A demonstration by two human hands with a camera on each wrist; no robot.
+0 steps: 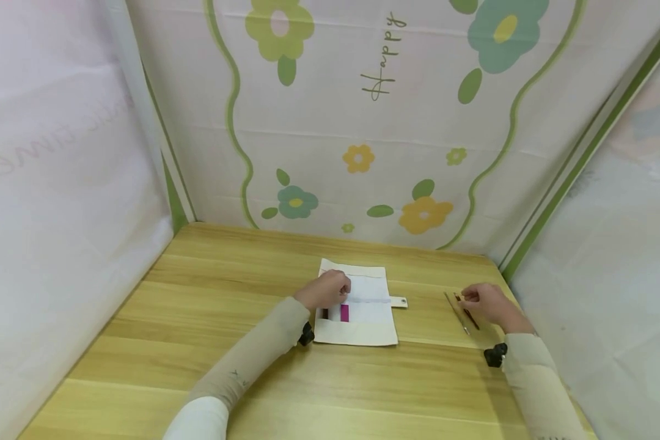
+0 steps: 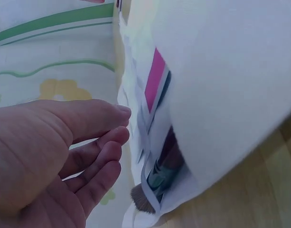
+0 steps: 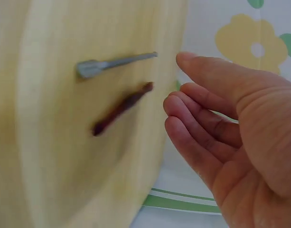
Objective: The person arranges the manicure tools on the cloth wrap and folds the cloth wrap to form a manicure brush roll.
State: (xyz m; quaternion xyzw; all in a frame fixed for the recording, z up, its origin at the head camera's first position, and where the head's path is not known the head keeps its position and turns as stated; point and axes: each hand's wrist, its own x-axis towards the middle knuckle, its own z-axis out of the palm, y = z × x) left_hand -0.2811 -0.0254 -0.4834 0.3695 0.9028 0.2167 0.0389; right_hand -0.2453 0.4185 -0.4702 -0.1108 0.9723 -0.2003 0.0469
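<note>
An unfolded white cloth tool roll (image 1: 363, 333) lies on the table with a snap strap at its right side. My left hand (image 1: 326, 289) hovers over its left part, fingers loosely bent and holding nothing. A makeup-type brush (image 2: 144, 200) with brown bristles pokes out of the roll in the left wrist view. Beside it a pink strip (image 2: 156, 80) shows in the pocket. My right hand (image 1: 486, 301) is just above a dark red-brown stick (image 3: 121, 110), thumb and fingers apart. Left of that stick lies a slim grey tool (image 3: 119, 62); both are blurred.
The wooden table (image 1: 242, 287) ends at a white back curtain (image 1: 319, 122) printed with flowers. White curtains hang at the left (image 1: 60, 183) and right (image 1: 610, 275), the right one close to my right arm.
</note>
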